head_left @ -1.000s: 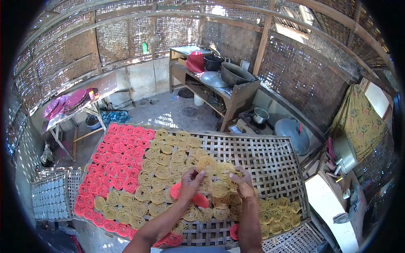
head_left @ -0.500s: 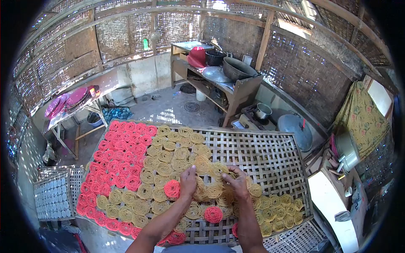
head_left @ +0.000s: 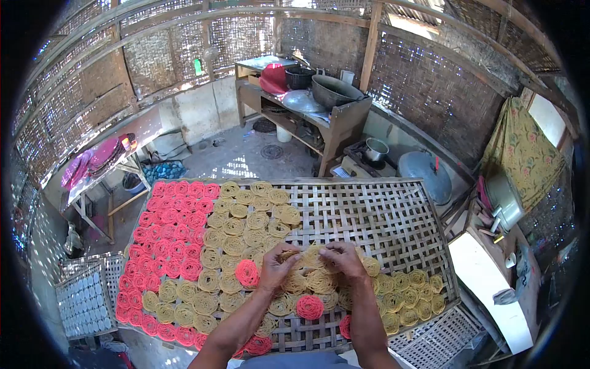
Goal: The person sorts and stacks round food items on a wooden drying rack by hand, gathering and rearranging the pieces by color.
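My left hand (head_left: 278, 269) is closed, its thumb and fingers pinching a yellow noodle nest partly hidden by the fingers. Just across from it, my right hand (head_left: 345, 261) pinches the edge of another yellow noodle nest (head_left: 314, 255). Below and between the hands lie more yellow noodle nests (head_left: 321, 281), loosely heaped on the woven bamboo rack (head_left: 369, 215). A single red noodle nest (head_left: 247, 272) rests beside my left wrist, and a second red nest (head_left: 309, 307) sits between my forearms.
Rows of red nests (head_left: 175, 227) cover the rack's left side, with yellow nests (head_left: 257, 220) alongside. More yellow nests (head_left: 409, 298) lie at the right front. Beyond stand a wooden bench (head_left: 344, 132) with a large pot (head_left: 335, 92), a stove pot (head_left: 376, 149) and a big lid (head_left: 424, 175).
My hands have come closer together. The yellow nest that stood up from my left hand is now lower and mostly behind the fingers. The view has shifted slightly.
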### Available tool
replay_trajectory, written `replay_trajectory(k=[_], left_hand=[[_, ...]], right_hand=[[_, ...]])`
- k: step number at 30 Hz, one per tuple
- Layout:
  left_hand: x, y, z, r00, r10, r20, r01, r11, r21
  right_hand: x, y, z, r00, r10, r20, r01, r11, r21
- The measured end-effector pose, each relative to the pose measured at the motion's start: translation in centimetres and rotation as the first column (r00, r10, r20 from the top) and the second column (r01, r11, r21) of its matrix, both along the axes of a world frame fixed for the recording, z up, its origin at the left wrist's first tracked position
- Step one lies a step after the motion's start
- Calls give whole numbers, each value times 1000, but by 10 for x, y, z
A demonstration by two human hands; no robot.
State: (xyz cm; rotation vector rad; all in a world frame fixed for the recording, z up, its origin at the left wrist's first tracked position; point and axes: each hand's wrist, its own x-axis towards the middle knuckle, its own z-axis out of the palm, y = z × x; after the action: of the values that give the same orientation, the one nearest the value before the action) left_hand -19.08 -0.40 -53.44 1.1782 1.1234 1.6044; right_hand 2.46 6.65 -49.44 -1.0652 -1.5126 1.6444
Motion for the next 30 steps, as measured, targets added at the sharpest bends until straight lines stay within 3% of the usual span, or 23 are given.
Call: replay_trajectory(k=[4, 7, 10, 13, 15, 18, 21, 24, 27, 30], left_hand=[[3, -1, 10, 994, 93, -51, -80, 973, 217], [-1, -6, 11, 982, 94, -163, -52, 968, 246], [-5, 3, -12, 990, 135, 42, -137, 989, 47], [-1, 6, 10, 924, 361, -124, -348, 930, 114], [0, 3, 17, 856, 339, -390, -271, 937, 220], [1, 2, 24, 771, 253, -584, -57, 942, 332], [-2, 5, -7, 965, -42, -259, 64, 995, 79], [0, 3, -15, 999, -31, -36, 25, 990, -140], [-4, 5, -16, 998, -58, 7, 58, 996, -73], [3, 1, -6, 996, -42, 80, 39, 998, 39]], right_hand=[[-3, 8, -19, 996, -72, 45, 71, 997, 20], [0, 15, -34, 983, -174, 64, 171, 984, 46], [2, 12, -24, 989, -149, 6, 149, 988, 29], [4, 10, -17, 998, -64, 11, 63, 997, 39], [-1, 7, -17, 999, -29, 22, 27, 996, 90], [-10, -2, -15, 978, -95, -185, 85, 994, -61], [1, 7, -27, 977, 31, -213, -28, 999, 18], [1, 10, -26, 997, 23, -79, -16, 996, 92], [-14, 2, -20, 963, -136, -233, 98, 981, -166], [-27, 18, -66, 931, -334, -144, 324, 942, -94]])
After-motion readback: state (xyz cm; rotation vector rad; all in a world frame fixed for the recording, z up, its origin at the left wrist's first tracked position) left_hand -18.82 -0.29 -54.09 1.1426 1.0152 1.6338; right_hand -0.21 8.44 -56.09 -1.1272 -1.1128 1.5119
